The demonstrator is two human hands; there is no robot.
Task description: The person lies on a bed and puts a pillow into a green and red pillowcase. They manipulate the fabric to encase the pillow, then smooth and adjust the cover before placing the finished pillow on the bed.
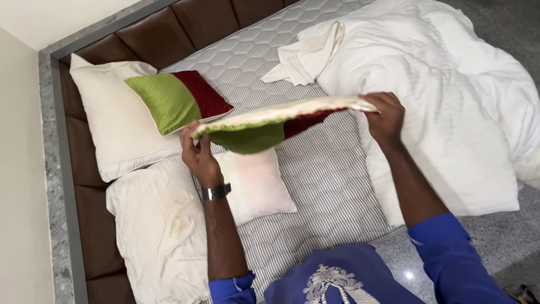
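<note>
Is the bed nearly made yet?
Partly. One green-and-red cushion already lies on a big pillow. The left hand and right hand hold an empty cushion cover; the small white cushion is bare, and the white duvet lies crumpled.

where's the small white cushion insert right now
In the head view, the small white cushion insert lies on the striped mattress, just right of the left hand and wrist, under the held green and maroon cover.
</note>
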